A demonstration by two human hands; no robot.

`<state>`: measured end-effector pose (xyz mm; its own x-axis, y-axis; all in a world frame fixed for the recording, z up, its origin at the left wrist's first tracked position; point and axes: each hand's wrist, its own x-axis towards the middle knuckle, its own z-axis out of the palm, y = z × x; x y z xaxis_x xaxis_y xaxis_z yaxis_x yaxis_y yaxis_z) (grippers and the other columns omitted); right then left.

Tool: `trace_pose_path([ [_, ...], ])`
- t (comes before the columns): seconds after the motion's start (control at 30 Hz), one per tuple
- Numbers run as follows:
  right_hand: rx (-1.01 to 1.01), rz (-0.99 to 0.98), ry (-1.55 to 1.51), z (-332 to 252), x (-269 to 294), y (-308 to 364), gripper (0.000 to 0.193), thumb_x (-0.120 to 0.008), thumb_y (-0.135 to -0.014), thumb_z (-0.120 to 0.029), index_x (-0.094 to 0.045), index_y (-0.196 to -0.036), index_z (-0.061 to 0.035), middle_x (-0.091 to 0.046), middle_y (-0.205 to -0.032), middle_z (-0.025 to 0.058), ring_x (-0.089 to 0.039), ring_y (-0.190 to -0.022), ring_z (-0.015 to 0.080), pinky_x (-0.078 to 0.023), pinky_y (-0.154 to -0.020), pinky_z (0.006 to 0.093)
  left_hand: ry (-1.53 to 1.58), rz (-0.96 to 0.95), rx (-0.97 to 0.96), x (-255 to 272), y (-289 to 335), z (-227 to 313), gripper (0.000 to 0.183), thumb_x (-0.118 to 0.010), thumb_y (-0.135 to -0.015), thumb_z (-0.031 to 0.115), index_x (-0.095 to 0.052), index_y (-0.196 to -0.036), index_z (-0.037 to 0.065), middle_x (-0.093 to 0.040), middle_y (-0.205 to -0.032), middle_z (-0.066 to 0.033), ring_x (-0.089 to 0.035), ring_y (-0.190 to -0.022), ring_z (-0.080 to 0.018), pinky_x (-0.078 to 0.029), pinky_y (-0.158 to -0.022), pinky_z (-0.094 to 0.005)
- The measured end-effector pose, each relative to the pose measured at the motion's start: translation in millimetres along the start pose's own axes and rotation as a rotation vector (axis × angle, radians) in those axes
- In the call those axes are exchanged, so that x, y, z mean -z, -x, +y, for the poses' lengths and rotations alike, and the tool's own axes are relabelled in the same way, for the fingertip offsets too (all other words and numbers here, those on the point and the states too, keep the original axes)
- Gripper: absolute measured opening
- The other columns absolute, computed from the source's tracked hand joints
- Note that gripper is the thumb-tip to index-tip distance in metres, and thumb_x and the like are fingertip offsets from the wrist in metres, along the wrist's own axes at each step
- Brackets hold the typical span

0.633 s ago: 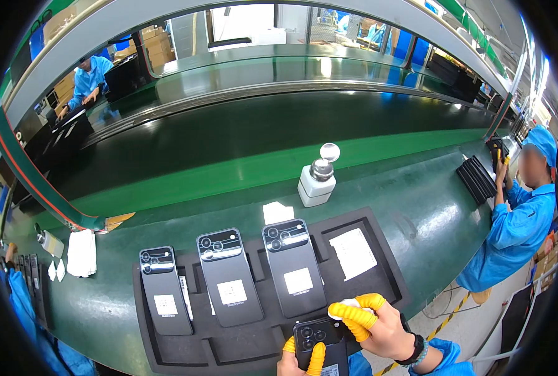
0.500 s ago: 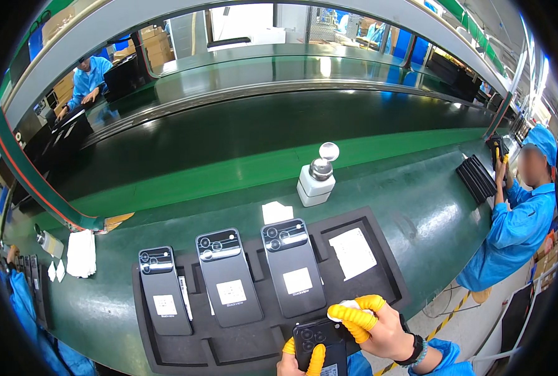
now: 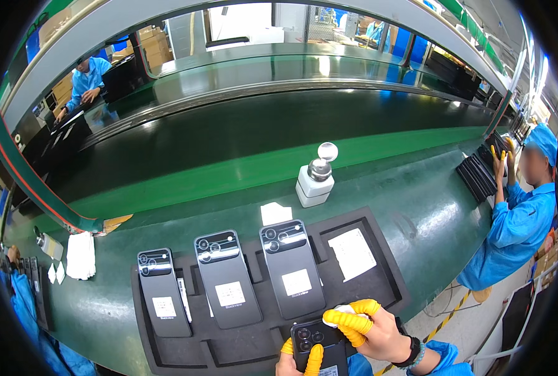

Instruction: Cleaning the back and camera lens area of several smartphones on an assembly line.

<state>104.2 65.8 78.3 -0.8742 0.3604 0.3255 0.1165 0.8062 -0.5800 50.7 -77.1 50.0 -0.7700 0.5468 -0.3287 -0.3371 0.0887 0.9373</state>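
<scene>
At the lower edge, my left hand [image 3: 298,365], in yellow finger cots, grips a dark smartphone [image 3: 333,352] with its camera side up. My right hand [image 3: 379,335], also in yellow finger cots, pinches a small white wipe [image 3: 333,318] at the phone's upper corner. Whether wipe and phone touch, I cannot tell. A black tray [image 3: 175,354] lies just beyond, bearing a left phone [image 3: 159,289], a middle phone [image 3: 234,282] and a right phone [image 3: 296,266], all back up with white labels. A white paper sheet [image 3: 352,255] rests in the tray's right-hand slot.
Behind the tray stands a white pump bottle [image 3: 315,186] with its metal lid raised, near a folded white cloth [image 3: 276,214]. White cloths [image 3: 81,255] and another bottle [image 3: 50,245] sit at left. A co-worker [image 3: 511,213] handles dark devices at right. A conveyor [image 3: 279,119] runs behind.
My right hand and the wipe have shifted slightly left over the phone's top. My left hand stays about where it was. The co-worker's hands at right have moved closer to the stacked devices.
</scene>
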Motion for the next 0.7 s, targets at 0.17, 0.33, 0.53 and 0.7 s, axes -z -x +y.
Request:
trace_pose_path([
  [0.17, 0.008, 0.025, -0.011, 0.5, -0.7, -1.1, 0.035, -0.071, -0.068, -0.001, -0.065, -0.101, -0.0106, -0.059, -0.089, 0.0094, -0.059, -0.075, 0.0240, -0.049, -0.064, 0.0289, 0.022, -0.005, -0.008, -0.1, -0.7, 0.1, 0.039, -0.057, -0.087, 0.017, -0.045, -0.118, -0.003, -0.058, -0.103, -0.0093, -0.053, -0.093, -0.0149, -0.042, -0.082, -0.0264],
  [0.33, 0.014, 0.032, -0.008, 2.1, -1.7, -0.3, 0.034, -0.072, -0.068, -0.001, -0.065, -0.100, -0.0104, -0.059, -0.089, 0.0096, -0.059, -0.075, 0.0242, -0.049, -0.063, 0.0284, 0.017, -0.008, -0.019, -0.2, -0.5, 1.4, 0.038, -0.057, -0.088, 0.017, -0.045, -0.118, -0.003, -0.058, -0.103, -0.0094, -0.053, -0.093, -0.0149, -0.042, -0.082, -0.0263],
  [0.53, 0.029, 0.021, -0.032, 5.9, -2.7, 2.2, 0.035, -0.072, -0.067, -0.002, -0.065, -0.101, -0.0099, -0.058, -0.088, 0.0092, -0.059, -0.075, 0.0240, -0.049, -0.063, 0.0282, 0.041, 0.004, -0.001, -0.4, -0.4, -0.8, 0.038, -0.058, -0.088, 0.018, -0.046, -0.117, -0.003, -0.058, -0.103, -0.0090, -0.053, -0.093, -0.0145, -0.042, -0.082, -0.0260],
  [0.7, 0.038, -0.009, -0.036, 6.5, -2.7, 3.6, 0.036, -0.072, -0.067, -0.002, -0.065, -0.102, -0.0093, -0.057, -0.088, 0.0092, -0.059, -0.076, 0.0240, -0.049, -0.064, 0.0283, 0.058, -0.003, 0.010, 0.3, -0.7, -2.4, 0.040, -0.058, -0.087, 0.019, -0.046, -0.118, -0.002, -0.057, -0.103, -0.0079, -0.053, -0.093, -0.0137, -0.042, -0.082, -0.0257],
])
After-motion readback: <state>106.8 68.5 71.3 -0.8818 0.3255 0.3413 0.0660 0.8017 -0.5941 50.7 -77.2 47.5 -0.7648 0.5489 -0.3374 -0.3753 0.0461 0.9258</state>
